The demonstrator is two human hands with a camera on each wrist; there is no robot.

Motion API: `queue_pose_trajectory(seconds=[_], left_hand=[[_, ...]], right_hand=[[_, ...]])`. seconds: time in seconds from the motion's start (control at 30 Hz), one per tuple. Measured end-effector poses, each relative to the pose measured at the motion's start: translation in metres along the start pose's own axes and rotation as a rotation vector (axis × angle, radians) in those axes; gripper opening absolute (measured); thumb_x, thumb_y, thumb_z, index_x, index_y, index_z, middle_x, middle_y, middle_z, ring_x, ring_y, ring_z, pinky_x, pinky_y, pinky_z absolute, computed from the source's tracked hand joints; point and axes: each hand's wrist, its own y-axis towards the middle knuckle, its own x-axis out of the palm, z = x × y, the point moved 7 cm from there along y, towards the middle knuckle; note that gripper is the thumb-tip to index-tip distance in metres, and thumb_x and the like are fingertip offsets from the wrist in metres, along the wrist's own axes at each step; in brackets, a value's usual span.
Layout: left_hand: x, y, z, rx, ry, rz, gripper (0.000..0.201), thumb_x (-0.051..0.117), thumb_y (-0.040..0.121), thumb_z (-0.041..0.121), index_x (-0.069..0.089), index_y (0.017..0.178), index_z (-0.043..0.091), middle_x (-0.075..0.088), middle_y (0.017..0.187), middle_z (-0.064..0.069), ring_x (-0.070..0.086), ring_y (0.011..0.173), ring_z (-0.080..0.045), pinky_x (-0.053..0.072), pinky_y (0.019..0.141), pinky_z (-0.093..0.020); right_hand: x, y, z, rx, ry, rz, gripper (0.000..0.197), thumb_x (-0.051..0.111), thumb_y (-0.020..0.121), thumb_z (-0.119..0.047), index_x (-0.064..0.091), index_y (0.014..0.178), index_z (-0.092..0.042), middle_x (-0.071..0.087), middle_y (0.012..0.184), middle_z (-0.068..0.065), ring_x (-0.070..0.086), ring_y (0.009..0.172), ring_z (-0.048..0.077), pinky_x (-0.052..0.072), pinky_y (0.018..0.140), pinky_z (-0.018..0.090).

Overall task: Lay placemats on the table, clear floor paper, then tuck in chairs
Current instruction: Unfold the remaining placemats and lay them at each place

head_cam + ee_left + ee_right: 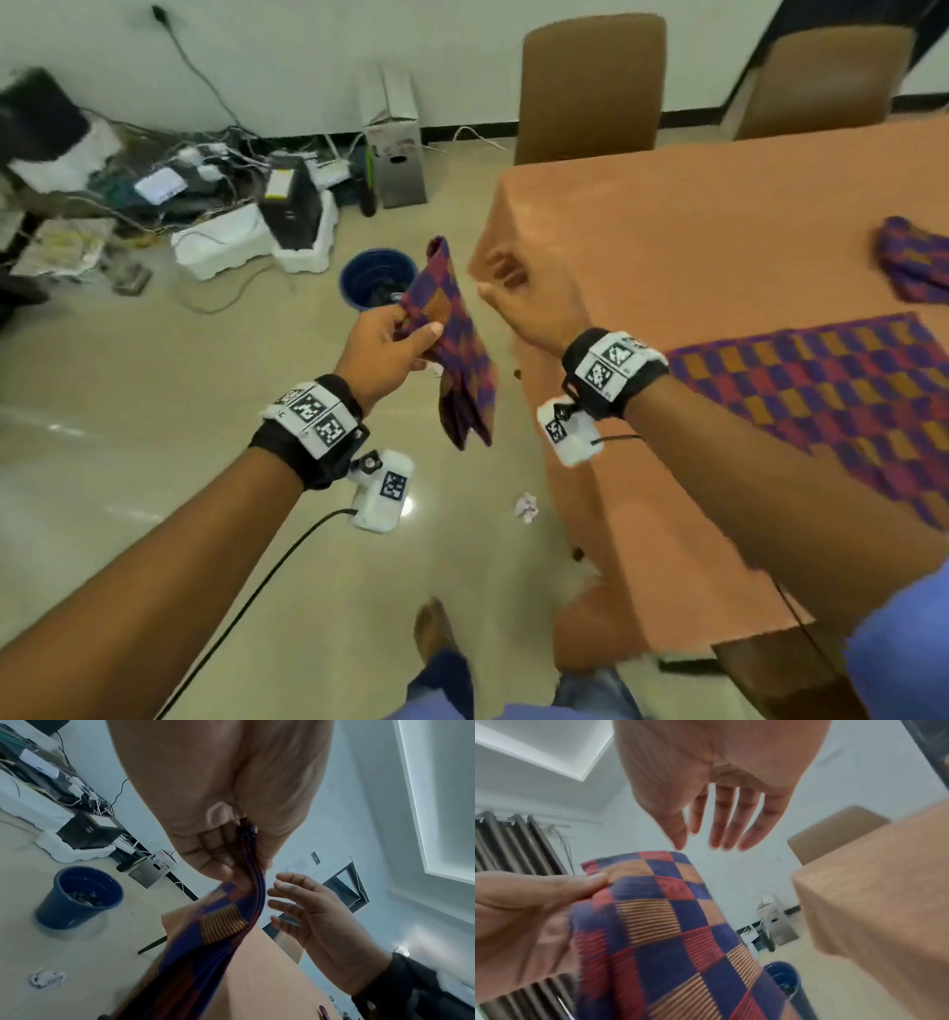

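My left hand (390, 342) pinches a folded checkered placemat (457, 349) of purple, red and orange, which hangs down over the floor left of the table corner. The same placemat (659, 923) fills the right wrist view, with the left thumb on its edge. My right hand (513, 298) is just right of the cloth with straight, spread fingers (726, 825) and holds nothing. One placemat (821, 406) lies flat on the orange table (693, 231). Another placemat (914, 267) lies bunched near the right edge. A crumpled paper (526, 506) lies on the floor by the table.
A blue bin (377, 277) stands on the floor beyond the hands. Two brown chairs (590, 87) stand at the table's far side. Cables, white foam boxes (246, 241) and a carton (395, 149) crowd the wall at left. My foot (434, 629) is on the tiles.
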Motion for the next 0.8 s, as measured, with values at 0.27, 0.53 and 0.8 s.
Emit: queue_pose_trajectory(seconds=[0.27,0.53,0.8], left_hand=[[-0.081,0.002,-0.02,-0.045,0.035,-0.137,0.026,0.068,0.076,0.003,0.072,0.102,0.007,0.074,0.096,-0.015,0.07,0.087,-0.023,0.058,0.081,-0.037],[-0.091,0.038,-0.013,-0.019,0.059,-0.182,0.021,0.058,0.089,-0.001,0.071,0.101,0.009,0.073,0.08,-0.005,0.065,0.07,-0.012,0.054,0.068,-0.021],[-0.076,0.126,-0.006,-0.068,0.036,-0.208,0.019,0.059,0.089,0.002,0.071,0.103,0.007,0.068,0.082,-0.012,0.058,0.065,-0.01,0.049,0.071,-0.031]], right_hand=[[0.143,-0.028,-0.055,0.311,0.653,-0.389,0.043,0.068,0.088,-0.027,0.049,0.127,-0.029,0.066,0.113,0.009,0.068,0.101,0.024,0.059,0.078,0.038],[0.147,0.018,-0.049,0.27,0.567,-0.366,0.028,0.061,0.093,-0.026,0.06,0.12,-0.018,0.072,0.104,0.002,0.071,0.093,0.016,0.058,0.079,0.033],[0.117,0.094,-0.001,0.301,0.562,-0.33,0.024,0.058,0.096,-0.026,0.064,0.115,-0.013,0.071,0.096,0.008,0.069,0.086,0.019,0.056,0.075,0.031]])
